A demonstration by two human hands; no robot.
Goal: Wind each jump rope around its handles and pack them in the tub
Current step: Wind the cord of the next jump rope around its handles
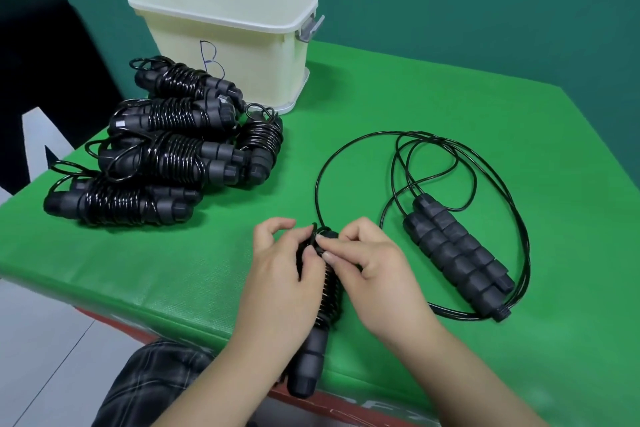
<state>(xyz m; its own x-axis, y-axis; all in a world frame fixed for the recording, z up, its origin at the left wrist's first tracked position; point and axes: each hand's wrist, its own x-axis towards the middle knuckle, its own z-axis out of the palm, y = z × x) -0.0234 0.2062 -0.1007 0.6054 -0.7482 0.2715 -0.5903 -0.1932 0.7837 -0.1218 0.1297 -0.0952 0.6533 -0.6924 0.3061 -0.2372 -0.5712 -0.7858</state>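
- Left hand (281,262) grips the wound rope (320,308) by its handles, near the mat's (485,135) front edge.
- Right hand (369,262) pinches the cord at the bundle's top, touching the left hand.
- Loose rope (457,253) lies right of the bundle.
- Wound pile (166,146) lies far left of it, tub (228,45) behind.

Cream rectangular plastic tub (228,45) with white lid: one, far ahead of the left hand (277,274).

Wound bundles of black cord around dark grey foam handles (166,135): five, stacked ahead and to the left of the left hand.

Partly wound black jump rope (322,308): one, between the two hands.

Unwound black jump rope with two ribbed grey foam handles (457,253): one, just to the right of the right hand (374,274).
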